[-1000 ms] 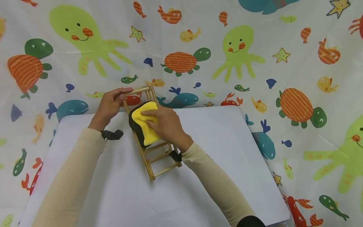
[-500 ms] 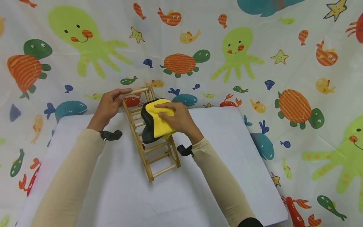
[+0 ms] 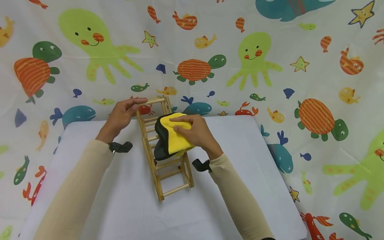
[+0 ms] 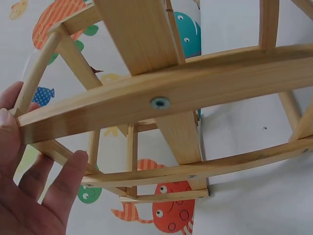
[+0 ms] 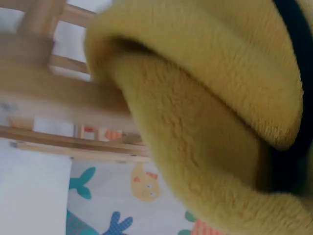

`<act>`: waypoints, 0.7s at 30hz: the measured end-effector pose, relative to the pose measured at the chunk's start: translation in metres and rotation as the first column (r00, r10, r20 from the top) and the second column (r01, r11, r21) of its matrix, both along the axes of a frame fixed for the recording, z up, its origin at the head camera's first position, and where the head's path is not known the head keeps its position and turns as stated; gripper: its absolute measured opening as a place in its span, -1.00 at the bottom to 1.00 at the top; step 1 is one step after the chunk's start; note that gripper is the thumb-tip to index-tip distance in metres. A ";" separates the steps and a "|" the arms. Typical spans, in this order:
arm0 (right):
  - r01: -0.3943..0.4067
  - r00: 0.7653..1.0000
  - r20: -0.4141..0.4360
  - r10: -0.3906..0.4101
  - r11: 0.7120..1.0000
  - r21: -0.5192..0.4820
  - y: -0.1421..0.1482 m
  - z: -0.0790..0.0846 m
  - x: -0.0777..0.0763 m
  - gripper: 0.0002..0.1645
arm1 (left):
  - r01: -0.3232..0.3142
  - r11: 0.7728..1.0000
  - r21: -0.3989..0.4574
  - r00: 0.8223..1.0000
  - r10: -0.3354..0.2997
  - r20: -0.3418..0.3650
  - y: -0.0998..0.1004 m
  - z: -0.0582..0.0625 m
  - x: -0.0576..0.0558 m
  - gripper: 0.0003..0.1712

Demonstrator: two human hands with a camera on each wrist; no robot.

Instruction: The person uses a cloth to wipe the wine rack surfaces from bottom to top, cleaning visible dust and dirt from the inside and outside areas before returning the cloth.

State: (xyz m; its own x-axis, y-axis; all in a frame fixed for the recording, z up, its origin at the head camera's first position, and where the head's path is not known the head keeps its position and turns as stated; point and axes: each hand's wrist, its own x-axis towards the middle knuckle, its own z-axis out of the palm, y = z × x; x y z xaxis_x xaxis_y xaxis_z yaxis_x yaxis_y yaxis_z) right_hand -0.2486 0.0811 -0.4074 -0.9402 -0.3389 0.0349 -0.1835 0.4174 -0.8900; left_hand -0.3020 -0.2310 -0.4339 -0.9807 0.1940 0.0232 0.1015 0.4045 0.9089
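A slatted wooden rack [image 3: 176,190] with round rungs stands tilted on the white tabletop, its upper end toward the back. My left hand [image 3: 118,117] grips its top left corner. In the left wrist view, the thumb and fingers of the left hand [image 4: 24,203] go around the end of the wooden frame [image 4: 102,111]. A folded yellow cloth [image 3: 177,140] with a dark grey underside and edge is pinched in my right hand [image 3: 199,131], over the rack's upper right side. Soft yellow cloth [image 5: 195,122] fills most of the right wrist view, hiding the right fingers there.
The white tabletop [image 3: 240,186] extends around the rack on both sides. Behind it hangs a white curtain [image 3: 216,43] printed with sea animals. Small black wrist cameras sit at the left wrist [image 3: 120,147] and the right wrist [image 3: 201,165].
My right hand has moved to the right with the cloth, uncovering the rack's upper left rail and rungs. The left hand keeps its grip on the corner. The head view has shifted slightly.
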 end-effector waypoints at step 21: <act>-0.206 0.978 -0.081 0.193 0.960 -0.192 -0.039 0.031 -0.055 -0.61 | 0.064 0.998 0.026 0.998 -0.064 0.024 0.004 0.000 -0.001 -0.55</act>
